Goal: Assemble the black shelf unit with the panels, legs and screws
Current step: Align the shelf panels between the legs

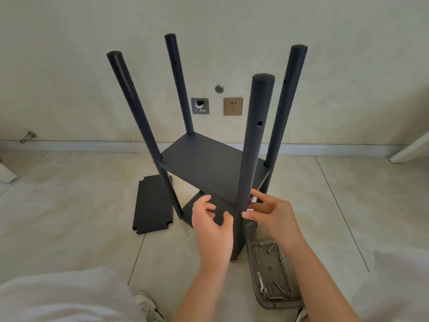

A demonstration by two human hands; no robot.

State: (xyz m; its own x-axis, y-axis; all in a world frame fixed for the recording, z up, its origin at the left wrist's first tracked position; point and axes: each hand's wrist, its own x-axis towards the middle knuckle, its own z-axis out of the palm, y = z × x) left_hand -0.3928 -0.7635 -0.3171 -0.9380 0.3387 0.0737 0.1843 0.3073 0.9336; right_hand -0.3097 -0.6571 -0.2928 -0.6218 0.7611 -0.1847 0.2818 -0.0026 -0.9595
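1. Standing on the tiled floor point(69, 205) close to the wall, the black shelf unit point(209, 173) has four legs pointing upward and two panels fixed between them, one above the other.
2. The right hand point(269, 212) is at the near leg point(254, 140), level with the front edge of the upper panel; thumb and forefinger pinch a small pale part point(244, 213) against the leg. The part is too small to identify.
3. The left hand point(211, 226) hovers just left of that leg, in front of the lower panel point(186, 212), with fingers loosely curled and nothing in them.
4. A spare panel point(152, 205) with notched corners lies flat on the floor to the left of the unit, near its front left leg.
5. A grey tray point(278, 305) sits on the floor just right of the near leg, under the right forearm, holding loose screws point(270, 248) and other small hardware.
6. A wall socket point(233, 106) is visible on the wall behind the unit.
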